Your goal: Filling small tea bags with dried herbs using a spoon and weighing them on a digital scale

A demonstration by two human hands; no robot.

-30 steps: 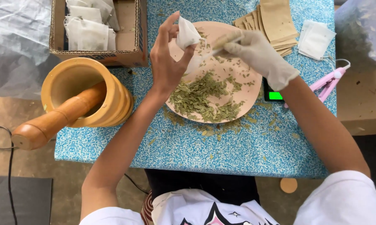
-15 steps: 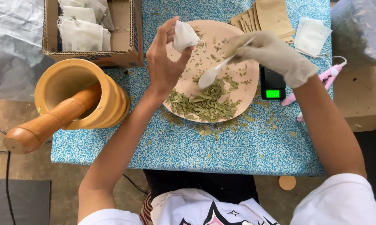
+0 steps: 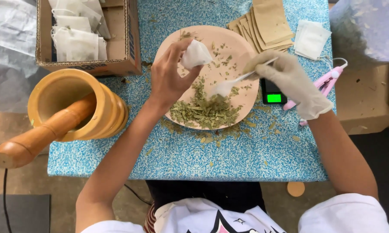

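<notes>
Cardboard box of white sachets at upper left; bare left hand pinches a white tea bag; gloved right hand grips a white spoon over dried leaves.

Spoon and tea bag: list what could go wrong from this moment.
1. The spoon in the right hand may shed dried leaves before reaching the small white bag pinched in the left hand; crumbs already litter the blue table.
2. The wooden pestle leans out of the mortar at the table edge and could tip.
</notes>
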